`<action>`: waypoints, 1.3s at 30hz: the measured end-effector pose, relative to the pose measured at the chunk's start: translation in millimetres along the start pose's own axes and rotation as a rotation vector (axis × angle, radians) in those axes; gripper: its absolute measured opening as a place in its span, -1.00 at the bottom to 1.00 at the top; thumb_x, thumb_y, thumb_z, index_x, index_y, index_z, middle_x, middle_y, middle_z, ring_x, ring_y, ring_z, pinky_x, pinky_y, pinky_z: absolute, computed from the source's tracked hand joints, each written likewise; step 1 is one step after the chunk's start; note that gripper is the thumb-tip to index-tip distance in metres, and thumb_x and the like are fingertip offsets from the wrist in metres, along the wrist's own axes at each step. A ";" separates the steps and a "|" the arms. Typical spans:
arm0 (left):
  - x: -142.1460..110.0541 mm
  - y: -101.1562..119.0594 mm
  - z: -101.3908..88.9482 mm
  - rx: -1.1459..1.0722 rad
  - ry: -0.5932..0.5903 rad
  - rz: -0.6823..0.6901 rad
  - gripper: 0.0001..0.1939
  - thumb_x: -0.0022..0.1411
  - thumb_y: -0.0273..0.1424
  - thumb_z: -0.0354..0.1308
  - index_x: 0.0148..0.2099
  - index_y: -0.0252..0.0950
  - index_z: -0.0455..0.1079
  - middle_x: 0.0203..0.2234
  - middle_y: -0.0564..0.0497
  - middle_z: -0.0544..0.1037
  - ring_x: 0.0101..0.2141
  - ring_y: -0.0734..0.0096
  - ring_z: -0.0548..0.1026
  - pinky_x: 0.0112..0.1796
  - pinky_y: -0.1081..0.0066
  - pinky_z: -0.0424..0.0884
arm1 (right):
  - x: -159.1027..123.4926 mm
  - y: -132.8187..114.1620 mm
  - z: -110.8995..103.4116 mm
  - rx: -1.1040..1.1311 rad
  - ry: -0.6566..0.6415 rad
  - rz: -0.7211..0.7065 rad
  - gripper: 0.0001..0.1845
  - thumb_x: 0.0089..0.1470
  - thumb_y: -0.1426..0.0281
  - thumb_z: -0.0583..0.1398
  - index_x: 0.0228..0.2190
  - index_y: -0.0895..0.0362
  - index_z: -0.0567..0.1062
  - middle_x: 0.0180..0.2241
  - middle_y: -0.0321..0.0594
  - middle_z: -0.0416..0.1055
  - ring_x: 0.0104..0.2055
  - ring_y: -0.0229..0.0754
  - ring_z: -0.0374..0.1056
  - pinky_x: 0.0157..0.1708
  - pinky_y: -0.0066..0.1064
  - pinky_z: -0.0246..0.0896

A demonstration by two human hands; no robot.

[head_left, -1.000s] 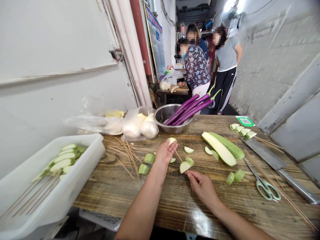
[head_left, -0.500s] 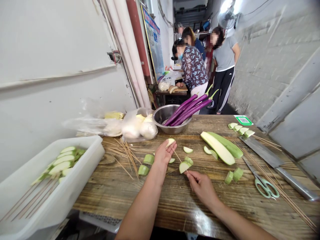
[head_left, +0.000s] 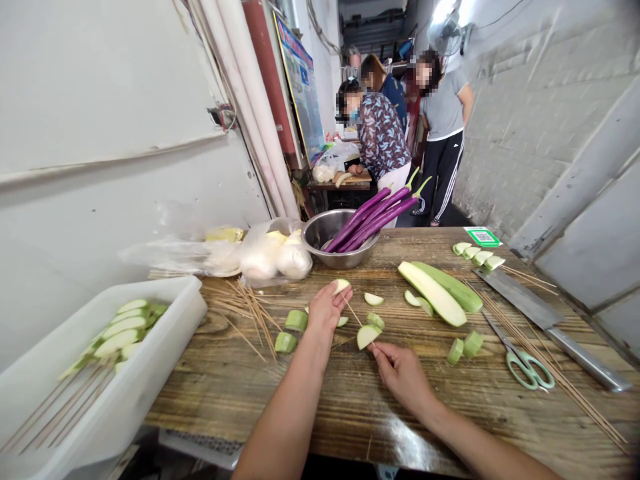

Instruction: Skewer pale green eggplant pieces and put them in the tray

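Note:
My left hand is closed on a pale green zucchini slice at its fingertips. In the fingers of my right hand is the lower end of a thin wooden skewer. A half-round zucchini slice sits on that skewer just ahead of my right fingers. The skewer's upper end reaches the slice in my left hand; whether it has pierced it I cannot tell. Loose zucchini pieces lie to the left of my left hand, and another slice rests beyond my hands.
At left stands a white tub with skewered slices. Bare skewers, bagged vegetables and a bowl of eggplants lie behind. To the right are a halved zucchini, scissors and a cleaver. Several people stand beyond.
The view has shifted slightly. Both hands keep nearly the same pose, with the skewer and slices held as before.

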State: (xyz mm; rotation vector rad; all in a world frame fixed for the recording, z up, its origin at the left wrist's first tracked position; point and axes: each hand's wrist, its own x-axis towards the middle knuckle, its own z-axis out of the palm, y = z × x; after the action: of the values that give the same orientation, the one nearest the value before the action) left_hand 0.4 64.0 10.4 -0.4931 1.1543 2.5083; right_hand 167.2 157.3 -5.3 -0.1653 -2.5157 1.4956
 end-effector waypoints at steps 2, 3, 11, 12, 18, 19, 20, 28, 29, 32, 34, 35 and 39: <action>-1.4 -0.8 0.3 0.005 -0.005 -0.001 -0.96 0.11 -0.60 0.10 -0.33 -0.43 0.32 -0.42 -0.21 0.54 -0.33 0.20 0.55 -0.22 0.21 0.46 | -0.7 -0.4 0.0 0.000 0.002 0.004 -0.63 0.13 0.31 -0.02 -0.46 0.17 0.52 -0.58 -0.25 0.41 -0.51 -0.20 0.28 -0.49 -0.49 0.06; -2.2 -1.1 0.5 0.005 -0.008 -0.004 -0.96 0.11 -0.60 0.10 -0.33 -0.43 0.32 -0.42 -0.21 0.55 -0.32 0.20 0.55 -0.21 0.21 0.46 | -0.8 -0.4 0.2 -0.004 0.002 0.004 -0.63 0.13 0.32 -0.02 -0.48 0.17 0.51 -0.58 -0.25 0.41 -0.51 -0.20 0.28 -0.50 -0.49 0.06; -4.7 -4.5 1.4 0.006 -0.021 -0.031 -0.95 0.11 -0.59 0.12 -0.34 -0.40 0.31 -0.43 -0.17 0.56 -0.29 0.19 0.55 -0.24 0.23 0.46 | 0.7 3.4 2.7 -0.005 0.009 -0.005 -0.63 0.13 0.31 -0.03 -0.51 0.17 0.48 -0.58 -0.26 0.39 -0.53 -0.22 0.25 -0.50 -0.50 0.05; -5.0 -5.0 1.7 0.007 -0.024 -0.034 -0.95 0.10 -0.59 0.12 -0.35 -0.40 0.31 -0.43 -0.18 0.56 -0.29 0.18 0.55 -0.24 0.24 0.47 | 0.7 3.9 3.0 -0.004 0.009 -0.004 -0.63 0.13 0.31 -0.03 -0.51 0.16 0.48 -0.59 -0.27 0.38 -0.54 -0.22 0.24 -0.50 -0.50 0.05; -8.6 -6.3 3.3 0.005 -0.030 -0.042 -0.95 0.09 -0.60 0.13 -0.35 -0.42 0.33 -0.40 -0.22 0.55 -0.27 0.14 0.54 -0.24 0.23 0.47 | 0.0 4.7 4.1 0.014 0.022 -0.001 -0.64 0.13 0.31 -0.03 -0.52 0.17 0.47 -0.63 -0.30 0.32 -0.58 -0.26 0.18 -0.56 -0.51 -0.01; -9.1 -6.5 3.5 0.005 -0.031 -0.041 -0.95 0.09 -0.61 0.12 -0.34 -0.43 0.33 -0.40 -0.22 0.55 -0.27 0.15 0.54 -0.24 0.23 0.47 | 0.1 4.4 4.1 0.019 0.026 0.000 -0.64 0.12 0.31 -0.03 -0.52 0.17 0.47 -0.63 -0.30 0.32 -0.58 -0.26 0.18 -0.57 -0.51 -0.02; -9.6 -6.8 3.8 0.008 -0.036 -0.041 -0.96 0.10 -0.61 0.12 -0.34 -0.42 0.32 -0.40 -0.21 0.55 -0.28 0.16 0.54 -0.25 0.23 0.48 | 0.3 3.9 4.0 0.024 0.029 0.000 -0.63 0.12 0.31 -0.03 -0.52 0.17 0.47 -0.64 -0.30 0.32 -0.58 -0.26 0.18 -0.58 -0.52 -0.03; -15.1 -10.6 7.7 0.029 -0.061 -0.050 -0.97 0.12 -0.60 0.09 -0.33 -0.44 0.31 -0.43 -0.21 0.54 -0.32 0.18 0.55 -0.25 0.25 0.49 | 0.8 -2.4 4.4 0.070 0.050 0.030 -0.61 0.11 0.28 -0.04 -0.47 0.19 0.51 -0.73 -0.32 0.25 -0.60 -0.25 0.18 -0.62 -0.51 -0.03; -15.5 -11.0 8.0 0.024 -0.062 -0.053 -0.96 0.12 -0.61 0.09 -0.33 -0.44 0.32 -0.43 -0.22 0.54 -0.31 0.17 0.55 -0.25 0.24 0.49 | 0.7 -2.7 4.5 0.075 0.051 0.036 -0.62 0.11 0.28 -0.04 -0.46 0.19 0.51 -0.75 -0.33 0.23 -0.61 -0.24 0.18 -0.62 -0.51 -0.02; -15.5 -11.6 8.0 0.010 -0.058 -0.070 -0.94 0.11 -0.61 0.10 -0.31 -0.44 0.32 -0.40 -0.24 0.54 -0.30 0.17 0.55 -0.24 0.22 0.49 | 1.0 -2.8 4.9 0.088 0.057 0.042 -0.62 0.10 0.28 -0.03 -0.49 0.18 0.50 -0.75 -0.33 0.24 -0.59 -0.24 0.21 -0.63 -0.52 -0.01; -15.0 -11.3 7.6 0.008 -0.061 -0.078 -0.93 0.11 -0.61 0.10 -0.30 -0.43 0.32 -0.39 -0.22 0.54 -0.29 0.19 0.55 -0.24 0.24 0.48 | 1.6 -2.0 5.3 0.095 0.064 0.037 -0.62 0.10 0.28 -0.03 -0.51 0.18 0.49 -0.72 -0.30 0.28 -0.58 -0.24 0.23 -0.63 -0.52 -0.01; -14.9 -10.9 7.5 0.009 -0.067 -0.077 -0.93 0.11 -0.60 0.11 -0.30 -0.42 0.33 -0.39 -0.21 0.55 -0.29 0.20 0.55 -0.23 0.25 0.48 | 2.0 -1.5 5.6 0.098 0.066 0.034 -0.62 0.10 0.28 -0.03 -0.51 0.18 0.50 -0.71 -0.30 0.29 -0.58 -0.23 0.24 -0.63 -0.52 0.00; -15.8 -8.0 7.7 0.015 -0.089 -0.063 -0.93 0.12 -0.52 0.14 -0.31 -0.43 0.33 -0.40 -0.22 0.55 -0.28 0.16 0.54 -0.23 0.22 0.47 | 3.2 1.1 6.8 0.108 0.072 0.026 -0.61 0.10 0.26 -0.03 -0.46 0.17 0.52 -0.75 -0.31 0.28 -0.58 -0.21 0.26 -0.62 -0.51 0.03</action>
State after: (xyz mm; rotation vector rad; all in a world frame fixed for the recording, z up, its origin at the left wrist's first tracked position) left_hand 16.6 72.3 16.8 -0.4030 1.1063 2.4406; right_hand 162.5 152.7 -9.0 -0.2309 -2.3796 1.6013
